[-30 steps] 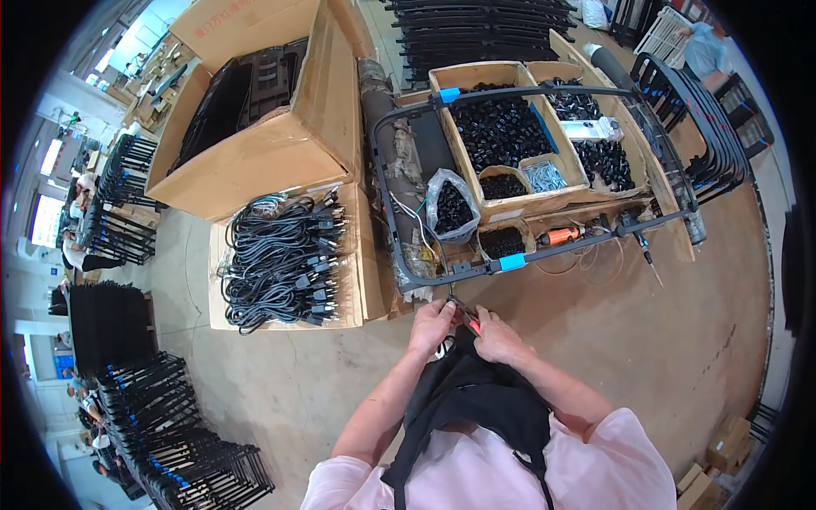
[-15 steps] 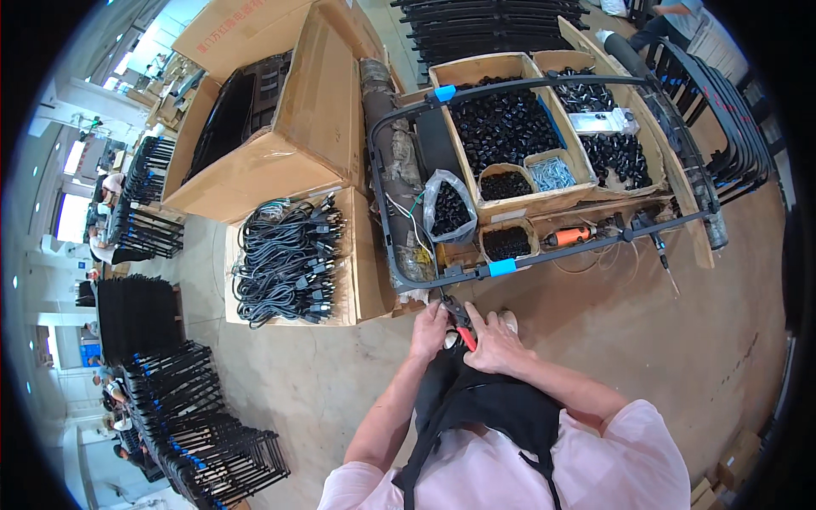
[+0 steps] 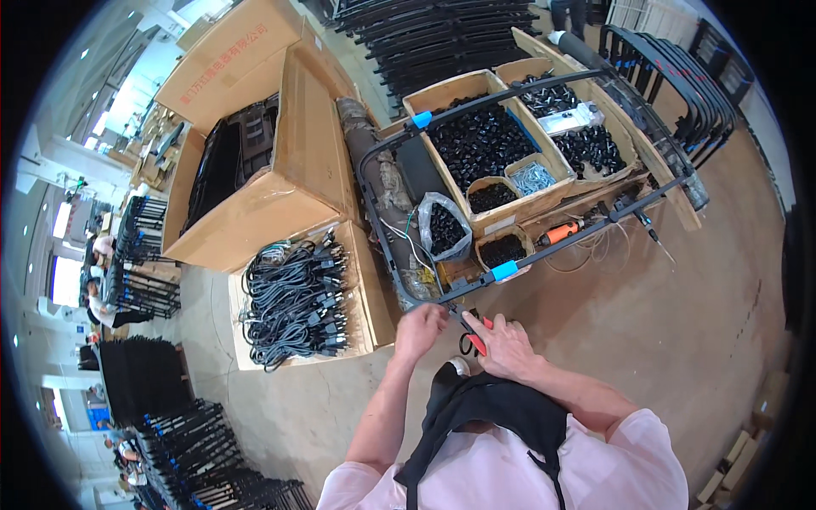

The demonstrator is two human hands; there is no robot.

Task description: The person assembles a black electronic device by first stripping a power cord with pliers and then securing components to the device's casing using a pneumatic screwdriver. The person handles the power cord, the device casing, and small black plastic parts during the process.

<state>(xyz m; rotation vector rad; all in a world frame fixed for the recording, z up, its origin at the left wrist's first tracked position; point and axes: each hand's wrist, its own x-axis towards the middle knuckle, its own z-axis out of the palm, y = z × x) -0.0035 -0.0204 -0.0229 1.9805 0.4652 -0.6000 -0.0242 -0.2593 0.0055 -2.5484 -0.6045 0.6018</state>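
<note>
The person stands over a bent black metal tube frame (image 3: 387, 246) that lies across the floor and over the crates. The left hand (image 3: 419, 330) is closed in a pinch at the frame's near corner, gripping the tube or something small on it; I cannot tell which. The right hand (image 3: 503, 347) is curled around red-handled scissors (image 3: 473, 337), held just beside the same corner, blades pointing towards the left hand's fingertips.

That closeness is the risk as I see it: the blades sit almost against the left hand, so a slip on the round tube could nick a finger. The frame also rests loosely on the crate edges, marked with blue tape (image 3: 505, 271), and a hard tug might shift it and tip the small tubs.

Beyond the frame, a wooden crate (image 3: 425, 100) holds heaps of small black plastic parts (image 3: 480, 140), with a little tub of silvery screws (image 3: 533, 178) in its near corner. A clear bag of black pieces (image 3: 443, 228) stands at the crate's near left corner. An orange-handled power screwdriver (image 3: 561, 231) lies along the crate's near edge. To the left, a flat cardboard tray (image 3: 374, 289) carries bundled black cables (image 3: 293, 302), and behind it a big open carton (image 3: 255, 221) holds dark frames.
</note>
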